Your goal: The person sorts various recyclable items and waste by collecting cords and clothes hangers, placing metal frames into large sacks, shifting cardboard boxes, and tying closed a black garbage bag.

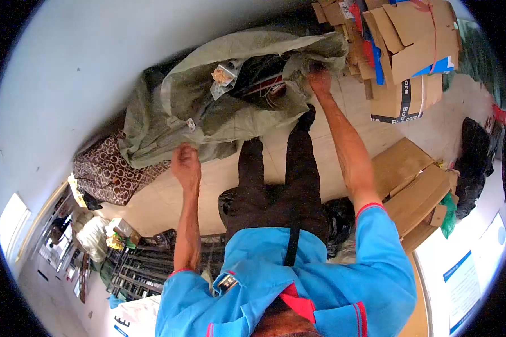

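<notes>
The sack (225, 121), large, grey-green and crumpled, lay open on the floor (275, 154) beyond the person's legs, reaching toward the pale wall (95, 62). It spread across the space between and ahead of the two hands, its mouth gaping upward. Inside it showed a pale metal piece (224, 87) with an orange-brown lump (221, 76) on it, and, to the right of that, some reddish wires (274, 90) among dark things too shadowed to name.

The right hand (319, 81) was at the sack's right end, against the raised folds there. Its fingers were dark and blurred, so whether they gripped the cloth could not be told. The left hand (185, 162) was lower and nearer the body, just by the sack's near edge, its fingers loosely curled and smeared by blur; whether they held the edge or were only close to it could not be told either.

A brown patterned bag (109, 171) sat left of the sack, partly beneath its left end. Stacked cardboard (416, 39) stood beyond the right hand, and brown boxes (402, 168) lay right of the right forearm. A dark metal rack (146, 269) was left of the left forearm.
</notes>
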The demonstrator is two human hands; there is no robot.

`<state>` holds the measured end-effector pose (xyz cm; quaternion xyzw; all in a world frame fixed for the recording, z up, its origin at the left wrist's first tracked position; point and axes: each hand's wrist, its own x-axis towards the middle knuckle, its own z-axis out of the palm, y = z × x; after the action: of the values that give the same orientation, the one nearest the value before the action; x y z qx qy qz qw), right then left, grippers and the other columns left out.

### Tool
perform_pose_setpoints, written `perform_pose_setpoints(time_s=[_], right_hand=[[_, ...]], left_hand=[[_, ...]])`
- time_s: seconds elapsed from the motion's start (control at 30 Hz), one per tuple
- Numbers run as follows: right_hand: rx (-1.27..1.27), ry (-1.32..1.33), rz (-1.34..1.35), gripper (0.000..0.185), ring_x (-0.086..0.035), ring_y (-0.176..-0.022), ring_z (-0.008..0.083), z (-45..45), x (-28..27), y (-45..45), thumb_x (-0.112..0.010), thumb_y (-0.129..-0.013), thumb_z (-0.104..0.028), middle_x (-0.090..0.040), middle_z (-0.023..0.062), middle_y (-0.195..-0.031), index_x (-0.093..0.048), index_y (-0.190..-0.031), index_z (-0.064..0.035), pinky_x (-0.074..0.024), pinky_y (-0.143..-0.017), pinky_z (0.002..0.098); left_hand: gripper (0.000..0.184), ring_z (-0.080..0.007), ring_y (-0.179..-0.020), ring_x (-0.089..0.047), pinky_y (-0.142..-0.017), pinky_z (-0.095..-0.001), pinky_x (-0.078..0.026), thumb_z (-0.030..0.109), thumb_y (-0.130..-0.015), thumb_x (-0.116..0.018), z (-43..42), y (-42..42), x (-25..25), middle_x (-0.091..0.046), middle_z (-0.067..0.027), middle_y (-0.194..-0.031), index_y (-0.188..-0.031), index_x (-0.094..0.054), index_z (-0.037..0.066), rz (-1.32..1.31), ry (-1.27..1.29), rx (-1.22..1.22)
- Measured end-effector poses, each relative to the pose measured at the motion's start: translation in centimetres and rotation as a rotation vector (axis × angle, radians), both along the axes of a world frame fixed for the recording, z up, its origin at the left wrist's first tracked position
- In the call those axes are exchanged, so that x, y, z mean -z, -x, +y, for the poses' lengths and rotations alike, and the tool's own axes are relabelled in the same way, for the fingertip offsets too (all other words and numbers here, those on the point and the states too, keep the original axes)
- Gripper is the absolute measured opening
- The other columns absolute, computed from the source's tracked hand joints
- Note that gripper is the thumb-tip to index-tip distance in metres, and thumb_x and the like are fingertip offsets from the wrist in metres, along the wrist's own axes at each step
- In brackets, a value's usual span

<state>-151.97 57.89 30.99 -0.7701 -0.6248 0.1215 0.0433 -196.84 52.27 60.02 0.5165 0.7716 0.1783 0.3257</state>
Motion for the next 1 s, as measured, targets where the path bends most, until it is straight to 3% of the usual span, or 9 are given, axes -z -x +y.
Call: perform_pose_setpoints(time_s=[0.17, 0.3, 0.53, 0.67, 0.73, 0.77, 0.83, 0.93, 1.0], right_hand=[[0.319, 0.047, 0.628, 0.038, -0.058, -0.085, 0.0250, 1.7, -11.0, 1.2, -0.060, -0.079, -0.035, -0.060, 0.0137, -0.092, -0.060, -0.096, -0.0013, -0.0478, -0.067, 0.0375], [0.657, 0.096, 1.097, 0.048, -0.054, -0.095, 0.0251, 4.6, -21.7, 4.0, -0.063, -0.079, -0.032, -0.054, 0.0130, -0.105, -0.049, -0.113, -0.0010, -0.0491, -0.069, 0.0383], [1.111, -0.314, 1.294, 0.042, -0.052, -0.089, 0.0209, 7.7, -20.6, 2.7, -0.051, -0.082, -0.021, -0.051, 0.0127, -0.105, -0.041, -0.116, 0.0018, -0.0480, -0.069, 0.0432], [0.941, -0.302, 1.163, 0.039, -0.048, -0.074, 0.0168, 4.6, -21.9, 0.7, -0.048, -0.077, -0.010, -0.054, 0.0079, -0.094, -0.047, -0.114, 0.0002, -0.0443, -0.064, 0.0341], [0.733, -0.320, 0.686, 0.032, -0.046, -0.068, 0.0135, 2.6, -26.5, -0.3, -0.048, -0.076, -0.011, -0.056, 0.0063, -0.081, -0.056, -0.104, 0.0027, -0.0409, -0.061, 0.0293], [0.729, -0.331, 0.684, 0.032, -0.046, -0.068, 0.0135, 2.2, -28.3, -1.4, -0.048, -0.076, -0.011, -0.056, 0.0063, -0.081, -0.056, -0.104, 0.0027, -0.0409, -0.061, 0.0293], [0.784, -0.246, 0.752, 0.029, -0.046, -0.066, 0.0121, 1.2, -31.0, -3.2, -0.047, -0.077, -0.014, -0.056, 0.0040, -0.072, -0.061, -0.094, 0.0046, -0.0383, -0.060, 0.0272], [0.585, -0.215, 0.658, 0.028, -0.045, -0.064, 0.0111, 1.6, -32.1, -3.7, -0.047, -0.077, -0.016, -0.054, 0.0018, -0.069, -0.061, -0.091, 0.0046, -0.0362, -0.059, 0.0267], [0.609, -0.211, 0.747, 0.024, -0.044, -0.064, 0.0108, 3.2, -33.0, -3.9, -0.047, -0.076, -0.015, -0.052, 0.0010, -0.068, -0.060, -0.083, 0.0045, -0.0351, -0.058, 0.0260]], left_hand=[[0.056, -0.0151, -0.089, -0.050, -0.077, -0.0262, -0.039, 0.015, -0.077, -0.067, -0.7, 1.1, 9.5, -0.054, -0.0130, -0.103, -0.119, -0.037, -0.005, -0.520, 0.338, -0.506], [0.070, -0.0200, -0.093, -0.048, -0.083, -0.0318, -0.036, 0.014, -0.073, -0.068, 2.0, 0.8, 14.6, -0.051, -0.0134, -0.108, -0.126, -0.026, -0.005, -0.590, 0.250, -0.720], [0.062, -0.0267, -0.110, -0.043, -0.096, -0.0359, -0.031, 0.014, -0.077, -0.057, -0.4, 3.2, 18.5, -0.045, -0.0159, -0.120, -0.129, -0.026, -0.003, -0.696, 0.194, -0.848], [0.053, -0.0274, -0.115, -0.038, -0.098, -0.0399, -0.030, 0.014, -0.078, -0.053, 0.3, 1.8, 9.2, -0.041, -0.0153, -0.125, -0.125, -0.036, -0.003, -0.681, 0.174, -0.886], [0.026, -0.0214, -0.085, -0.055, -0.075, -0.0335, -0.046, 0.013, -0.071, -0.054, 0.3, 1.8, 7.3, -0.056, -0.0085, -0.092, -0.095, -0.058, 0.005, -0.708, -0.002, -1.042], [0.026, -0.0214, -0.085, -0.055, -0.075, -0.0335, -0.046, 0.013, -0.071, -0.054, 0.9, 0.9, 5.3, -0.056, -0.0085, -0.092, -0.095, -0.058, 0.005, -0.718, -0.008, -1.039], [0.040, -0.0284, -0.114, -0.040, -0.098, -0.0428, -0.030, 0.014, -0.078, -0.051, 2.3, -1.5, -0.1, -0.043, -0.0134, -0.123, -0.113, -0.048, -0.004, -0.915, 0.067, -0.880], [0.026, -0.0256, -0.108, -0.046, -0.094, -0.0431, -0.035, 0.013, -0.077, -0.050, 5.0, -4.6, -3.1, -0.051, -0.0124, -0.109, -0.096, -0.055, -0.003, -0.617, -0.061, -0.882], [0.017, -0.0223, -0.103, -0.049, -0.089, -0.0444, -0.039, 0.012, -0.077, -0.048, 8.4, -5.2, -4.3, -0.056, -0.0097, -0.096, -0.083, -0.057, -0.001, -0.807, -0.062, -0.894]])
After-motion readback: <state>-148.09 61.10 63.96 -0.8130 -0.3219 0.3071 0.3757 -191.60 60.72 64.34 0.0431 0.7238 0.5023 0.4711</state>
